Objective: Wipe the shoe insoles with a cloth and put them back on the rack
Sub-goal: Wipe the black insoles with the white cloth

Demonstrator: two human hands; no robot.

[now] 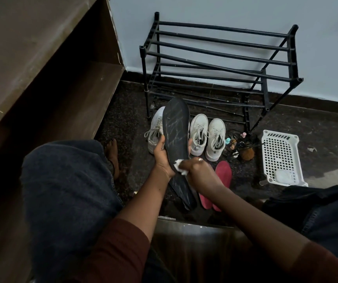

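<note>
wiping in progress: the left hand (pixel 161 158) grip holds a black insole (pixel 175 129) above the floor (pixel 298 127), and the right hand (pixel 196 170) grip pinches a white cloth (pixel 179 165) against it. a second black insole (pixel 182 193) and two red insoles (pixel 223 174) lie on the floor, and the rack (pixel 221 52) carries none, so the return is judged outstanding.

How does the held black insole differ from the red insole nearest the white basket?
The black insole shows pale streaks; the red insole looks plain. The left hand holds the black insole up; the red insole lies flat on the floor. The right hand presses a white cloth to the black insole; no hand touches the red insole. Both are off the rack.
</note>
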